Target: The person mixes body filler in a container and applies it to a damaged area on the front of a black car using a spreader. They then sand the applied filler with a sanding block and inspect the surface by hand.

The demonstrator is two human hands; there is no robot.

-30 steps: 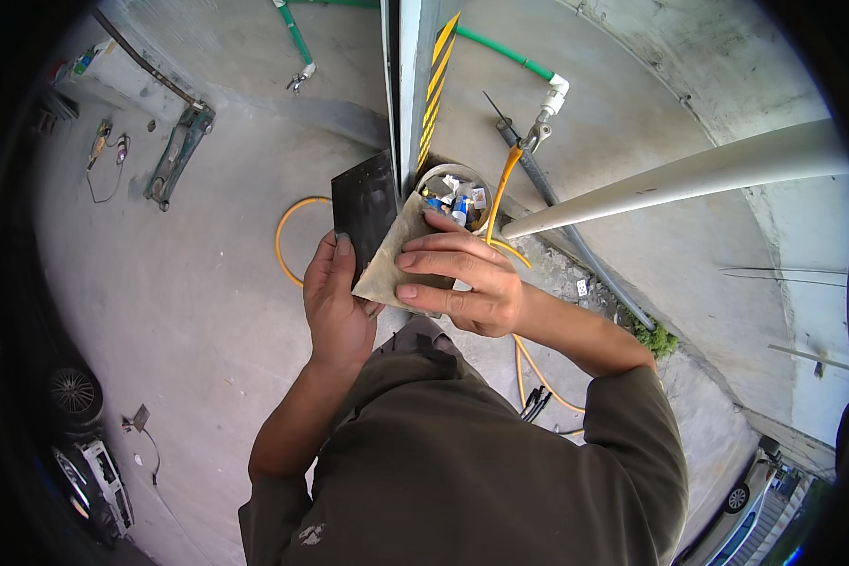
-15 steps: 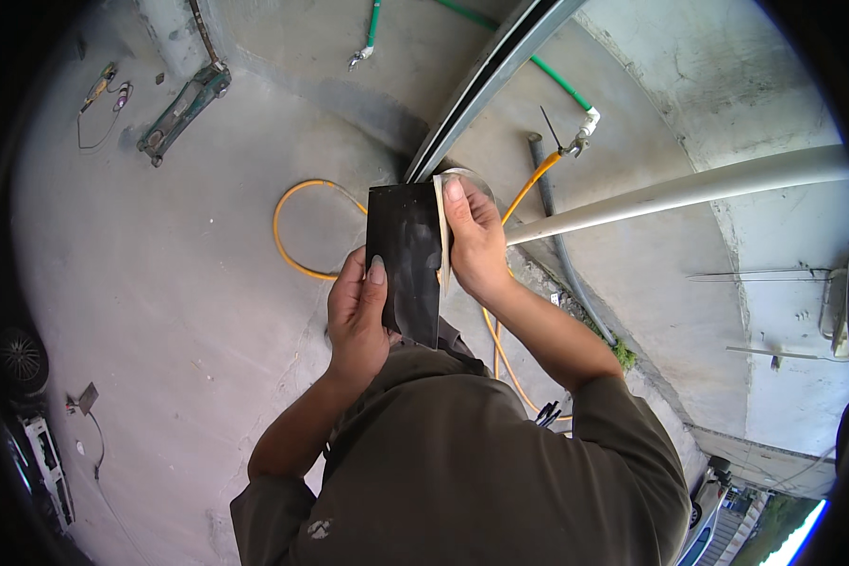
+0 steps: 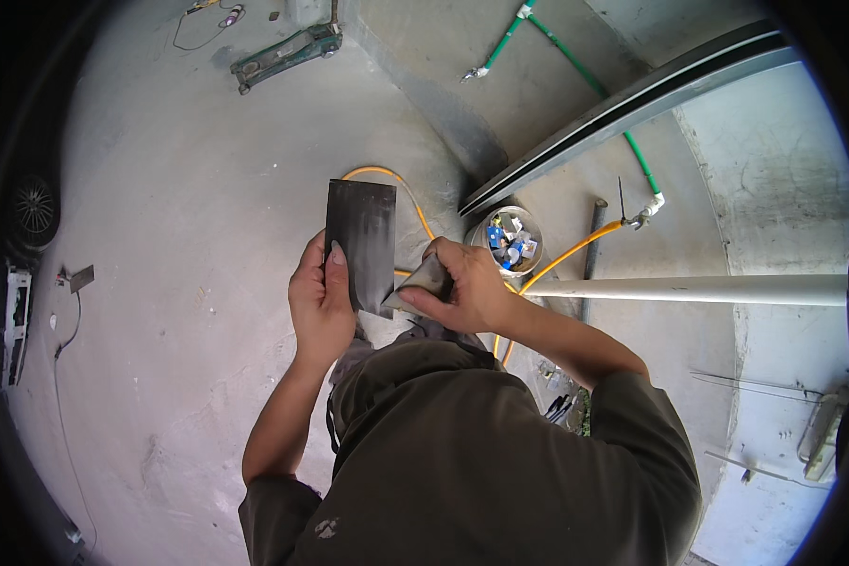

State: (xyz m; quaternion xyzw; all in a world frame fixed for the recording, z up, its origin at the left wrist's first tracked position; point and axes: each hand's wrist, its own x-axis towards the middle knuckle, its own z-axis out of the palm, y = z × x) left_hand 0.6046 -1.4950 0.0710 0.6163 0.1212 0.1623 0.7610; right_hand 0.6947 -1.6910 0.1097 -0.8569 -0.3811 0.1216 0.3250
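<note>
My left hand (image 3: pixel 323 300) grips a black rectangular sheet (image 3: pixel 362 236) with the thumb across its face. The sheet looks like sandpaper, stands upright in front of me, and has an angled lower end. Close to its lower right edge, my right hand (image 3: pixel 476 288) pinches a curled grey-beige sheet (image 3: pixel 428 281) between thumb and fingers. A pointed corner of that curled piece reaches the black sheet; I cannot tell whether the two are joined.
A bucket (image 3: pixel 540 238) with blue and white rubbish stands beyond my right hand. A yellow hose (image 3: pixel 575 250) runs from a tap (image 3: pixel 643 219) across the floor. A white pipe (image 3: pixel 698 290) lies right; a green floor jack (image 3: pixel 288 58) sits far left.
My right hand has moved lower and now holds the curled piece away from the black sheet's upper right edge. The view has shifted, bringing the bucket into sight.
</note>
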